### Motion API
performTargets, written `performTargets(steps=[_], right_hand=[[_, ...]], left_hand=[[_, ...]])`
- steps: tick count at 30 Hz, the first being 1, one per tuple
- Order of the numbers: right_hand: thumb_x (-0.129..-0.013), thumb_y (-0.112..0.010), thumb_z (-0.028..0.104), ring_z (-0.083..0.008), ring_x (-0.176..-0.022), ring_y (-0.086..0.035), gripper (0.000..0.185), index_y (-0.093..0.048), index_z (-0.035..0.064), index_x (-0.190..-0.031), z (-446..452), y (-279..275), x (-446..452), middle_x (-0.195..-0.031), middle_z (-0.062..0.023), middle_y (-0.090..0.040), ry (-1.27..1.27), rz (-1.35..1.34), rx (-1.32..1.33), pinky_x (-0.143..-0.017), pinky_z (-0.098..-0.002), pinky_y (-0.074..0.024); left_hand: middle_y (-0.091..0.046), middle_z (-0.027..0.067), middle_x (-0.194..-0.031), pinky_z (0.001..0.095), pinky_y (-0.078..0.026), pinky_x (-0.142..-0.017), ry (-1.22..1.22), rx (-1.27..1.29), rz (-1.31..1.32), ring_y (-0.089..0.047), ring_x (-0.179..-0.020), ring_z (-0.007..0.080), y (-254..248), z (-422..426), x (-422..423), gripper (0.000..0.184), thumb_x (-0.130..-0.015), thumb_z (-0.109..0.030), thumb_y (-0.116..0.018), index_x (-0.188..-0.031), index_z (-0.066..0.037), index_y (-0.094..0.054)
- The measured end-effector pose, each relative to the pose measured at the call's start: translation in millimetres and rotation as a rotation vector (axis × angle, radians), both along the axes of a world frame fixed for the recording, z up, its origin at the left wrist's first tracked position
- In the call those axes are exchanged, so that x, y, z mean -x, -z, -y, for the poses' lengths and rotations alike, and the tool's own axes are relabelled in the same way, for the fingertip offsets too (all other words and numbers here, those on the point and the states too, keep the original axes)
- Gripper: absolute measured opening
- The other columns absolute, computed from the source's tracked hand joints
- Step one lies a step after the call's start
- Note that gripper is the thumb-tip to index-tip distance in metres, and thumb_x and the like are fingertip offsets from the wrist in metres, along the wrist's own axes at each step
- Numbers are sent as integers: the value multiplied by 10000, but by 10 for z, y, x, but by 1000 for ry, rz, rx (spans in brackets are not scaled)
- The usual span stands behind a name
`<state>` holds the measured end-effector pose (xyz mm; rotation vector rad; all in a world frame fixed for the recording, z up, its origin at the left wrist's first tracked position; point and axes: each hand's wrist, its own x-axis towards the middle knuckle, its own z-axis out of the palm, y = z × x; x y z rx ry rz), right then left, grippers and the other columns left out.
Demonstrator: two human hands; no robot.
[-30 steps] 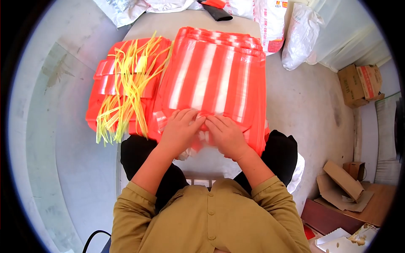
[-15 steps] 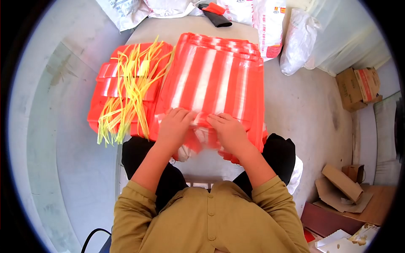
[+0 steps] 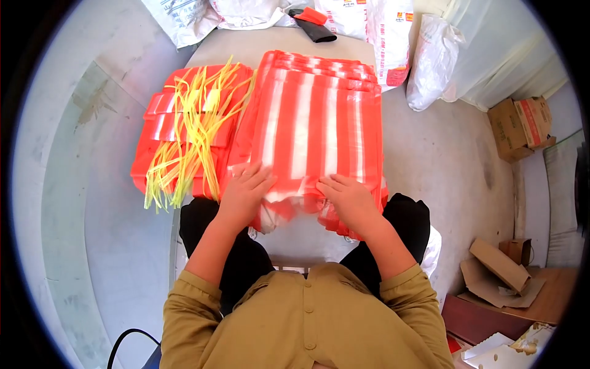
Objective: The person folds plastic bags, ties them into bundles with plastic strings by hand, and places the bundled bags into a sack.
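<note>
A thick stack of red-and-white striped plastic bags [image 3: 313,123] lies in front of me, its near edge crumpled and hanging loose. My left hand [image 3: 247,192] rests on the near left part of the stack, fingers stretched out over the plastic. On the near right part lies my right hand [image 3: 347,195], its fingers also extended flat and pointing inward. Both thumbs are partly hidden. Left of the stack, a bundle of yellow plastic strips [image 3: 200,129] is draped across a second pile of folded red plastic bags [image 3: 140,161].
White printed sacks [image 3: 391,43] and a translucent bag [image 3: 432,61] stand beyond the work surface [image 3: 230,43]. A black roll with a red piece [image 3: 316,29] lies at its far edge. Cardboard boxes [image 3: 521,130] and flattened cardboard [image 3: 499,277] are on the right.
My hands have moved apart, the left slightly left and the right to the right, both a little nearer me. Their fingers now lie flatter along the bags' near edge.
</note>
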<state>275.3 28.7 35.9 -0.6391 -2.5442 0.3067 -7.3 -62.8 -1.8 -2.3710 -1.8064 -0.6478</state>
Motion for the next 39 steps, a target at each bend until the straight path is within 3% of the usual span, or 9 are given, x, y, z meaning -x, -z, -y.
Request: performTargets(steps=[4, 11, 19, 25, 28, 31, 34, 37, 39], right_hand=[[-783, -688, 87, -385, -978, -667, 306, -659, 10, -1078, 35, -77, -67, -957, -166, -709, 0, 54, 171, -804, -481, -543], [-1018, -553, 199, -408, -902, -637, 191, -638, 37, -1075, -374, -376, -108, -943, -214, -669, 89, 417, 616, -766, -473, -503], [-1013, -535, 264, -412, -873, -668, 264, -689, 51, -1037, -857, -96, 154, -968, -206, -701, 182, 515, 693, -804, -496, -532], [-939, -685, 241, -334, -958, -666, 193, -714, 68, -1019, -750, 31, 234, -1014, -136, -712, 324, 496, 479, -840, -448, -533], [-851, -754, 149, -331, -1027, -653, 222, -697, 61, -1047, -547, 230, 129, -1090, -112, -694, 249, 67, -5, -874, -446, -529], [-745, -717, 40, -362, -1066, -629, 259, -653, 37, -996, -195, 108, 68, -1109, -150, -679, 0, -39, 9, -889, -468, -507], [-737, -734, 65, -352, -1159, -602, 384, -649, 28, -1109, -97, 94, 41, -1214, -160, -654, 10, 27, -178, -983, -462, -490], [-828, -697, 15, -348, -1357, -532, 529, -611, 79, -1345, -101, 223, -66, -1454, -100, -582, 155, 135, -25, -1113, -500, -447], [-836, -673, -6, -350, -1363, -532, 548, -596, 83, -1371, -150, 291, -98, -1458, -84, -583, 140, 171, -52, -1130, -500, -438]], left_hand=[[-732, 101, -1236, 497, -514, -1013, 26, 119, 78, -649, -1237, 329, -87, 65, 16, 353, -849, -11, -661, -1186, -95, -721], [-646, 172, -771, 391, -494, -657, -231, 350, 758, -664, -720, 300, -145, 55, 78, 205, -989, -216, -663, -1003, -13, -689], [-673, 152, -772, 394, -506, -685, -475, 399, 777, -673, -731, 292, 8, -127, 54, 297, -992, -303, -653, -961, -12, -704], [-646, 125, -722, 369, -498, -674, -577, 441, 730, -650, -697, 239, -14, -205, -8, 311, -980, -302, -687, -905, 0, -701], [-638, 129, -714, 377, -493, -662, -600, 440, 717, -645, -684, 246, 22, -223, -16, 321, -972, -305, -689, -879, 2, -694], [-677, 166, -767, 414, -513, -703, -615, 447, 725, -676, -750, 319, -2, -228, -12, 318, -953, -323, -681, -906, -10, -706], [-713, 179, -836, 422, -529, -737, -623, 432, 787, -695, -797, 351, 105, -226, 4, 299, -948, -319, -674, -952, -23, -711], [-731, 164, -934, 417, -542, -781, -619, 386, 817, -698, -846, 345, 114, -231, -4, 288, -941, -312, -689, -1037, -40, -700], [-725, 157, -1027, 421, -543, -838, -600, 324, 657, -689, -919, 334, 61, -185, -17, 333, -926, -307, -719, -1131, -47, -681]])
